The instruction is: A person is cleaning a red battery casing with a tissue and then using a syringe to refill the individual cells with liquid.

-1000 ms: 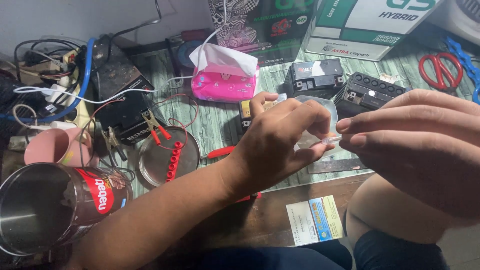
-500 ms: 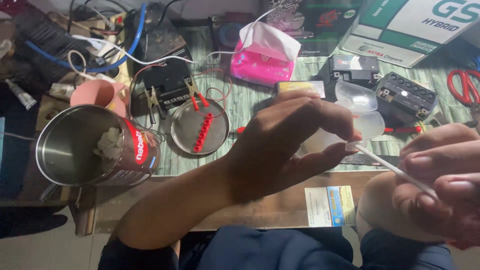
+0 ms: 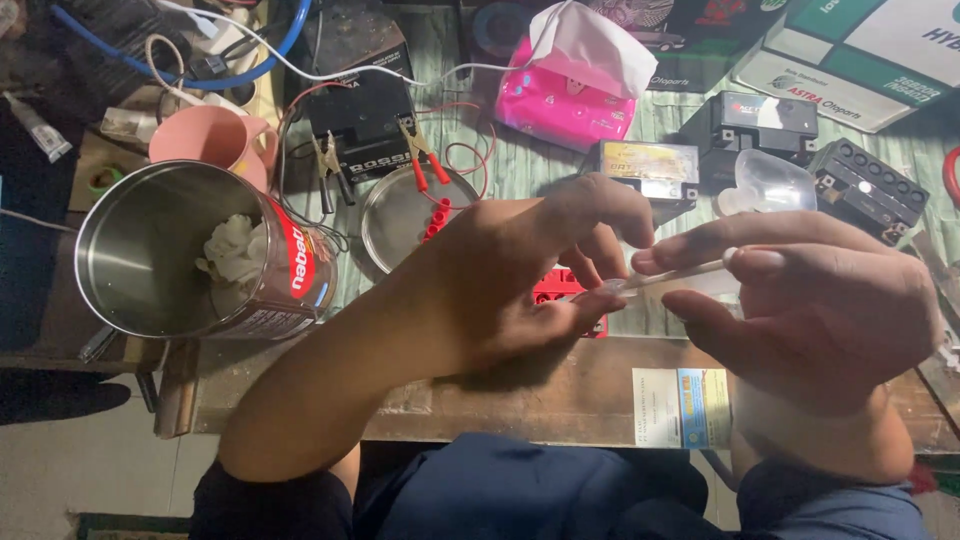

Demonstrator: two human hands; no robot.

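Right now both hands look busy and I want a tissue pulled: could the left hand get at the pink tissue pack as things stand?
Probably yes. The pink tissue pack lies just beyond the left hand with nothing between, but that hand is pinching the thin clear tube and must let go first.

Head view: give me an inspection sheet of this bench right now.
Surface: wooden bench edge, greenish top, crowded.
Job's things: thin clear tube pinched between both hands; red plastic piece under them.
Clutter: metal can, pink mug, round tin dish, pink tissue pack, small batteries.
Hands: left hand and right hand, both gripping the tube.
Cables: blue cable, red clip leads.
Surroundings: floor below, boxes behind.
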